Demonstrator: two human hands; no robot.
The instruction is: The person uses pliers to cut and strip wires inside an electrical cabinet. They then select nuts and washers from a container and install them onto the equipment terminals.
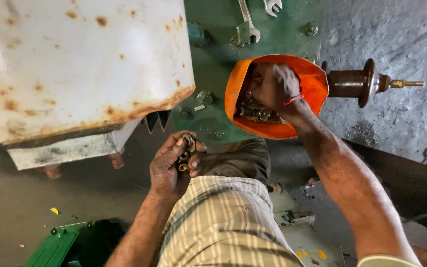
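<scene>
Across the upper left of the frame I see the large white-painted, rust-spotted metal tank [75, 64], raised on its grey base so its lower edge overhangs the green painted steel cover plate [213, 54] at upper centre. That plate lies flat and serves as a shelf: its bolts stand in it, and a steel open-ended spanner [247, 24] rests on it near the top edge, within reach.

At the upper right, a brown ribbed porcelain bushing with a brass threaded stud [366, 83] juts sideways over the grey concrete floor [396, 34].

Just left of it sits the orange plastic bowl [312, 89], tilted so its open mouth faces me, which keeps the heap of small brass-coloured nuts and washers [255, 111] pooled low and easy to pick through. My right hand [273, 86] is plunged into it, fingers curled down among the pieces; I cannot tell whether they grip any.

Lower, at centre, my left hand [171, 165] is held close to my striped shirt, palm up, fingers closed around a small stack of brass washers [186, 151], cupped so none slip out.
</scene>
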